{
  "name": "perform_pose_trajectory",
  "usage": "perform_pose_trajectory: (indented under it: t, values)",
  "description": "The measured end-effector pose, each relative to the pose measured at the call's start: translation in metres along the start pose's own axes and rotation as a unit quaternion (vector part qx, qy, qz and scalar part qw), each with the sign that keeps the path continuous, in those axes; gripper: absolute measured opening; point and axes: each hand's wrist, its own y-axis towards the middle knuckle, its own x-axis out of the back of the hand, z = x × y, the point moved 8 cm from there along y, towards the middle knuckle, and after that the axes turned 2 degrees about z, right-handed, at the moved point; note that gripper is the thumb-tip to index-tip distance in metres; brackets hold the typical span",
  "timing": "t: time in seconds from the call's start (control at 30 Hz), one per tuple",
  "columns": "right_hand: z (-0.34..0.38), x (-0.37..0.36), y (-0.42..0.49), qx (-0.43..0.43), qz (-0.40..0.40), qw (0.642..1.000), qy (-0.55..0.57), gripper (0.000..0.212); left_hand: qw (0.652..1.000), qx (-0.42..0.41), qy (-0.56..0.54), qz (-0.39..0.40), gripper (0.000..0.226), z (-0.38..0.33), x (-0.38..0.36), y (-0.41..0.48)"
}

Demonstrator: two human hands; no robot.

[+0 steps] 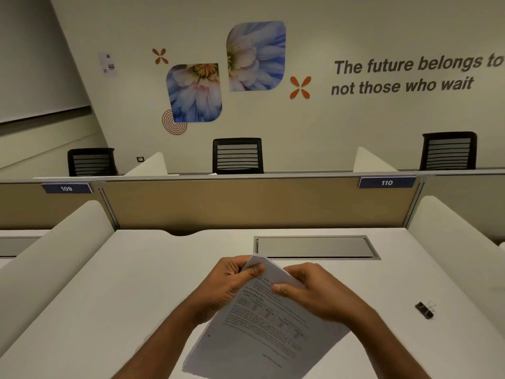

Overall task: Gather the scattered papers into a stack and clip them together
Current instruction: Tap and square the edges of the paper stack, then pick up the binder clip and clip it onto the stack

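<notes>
A stack of printed white papers (pixel 262 329) is held tilted above the white desk (pixel 123 283), its far end bent upward. My left hand (pixel 229 285) grips the stack's upper left edge, thumb on top of the top sheet. My right hand (pixel 314 291) holds the upper right edge, thumb pressed on the printed face. A black binder clip (pixel 424 309) with silver handles lies on the desk to the right, apart from both hands.
A grey cable-tray lid (pixel 314 247) is set into the desk just beyond the papers. Rounded white side dividers (pixel 54 242) flank the desk, and a tan partition (pixel 246 203) closes the far side. Black chairs stand behind it.
</notes>
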Motion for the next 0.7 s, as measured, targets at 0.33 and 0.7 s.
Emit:
perform_pose_trajectory:
  t: [0.33, 0.7]
  values:
    - [-0.011, -0.016, 0.003, -0.01, -0.04, 0.986, 0.159, 0.031, 1.0, -0.007, 0.027, -0.011, 0.026, 0.015, 0.022, 0.01]
    - [-0.053, -0.014, -0.021, -0.045, -0.073, 0.95, 0.3, 0.023, 0.977, 0.037, 0.107, 0.183, 0.038, 0.01, -0.016, 0.032]
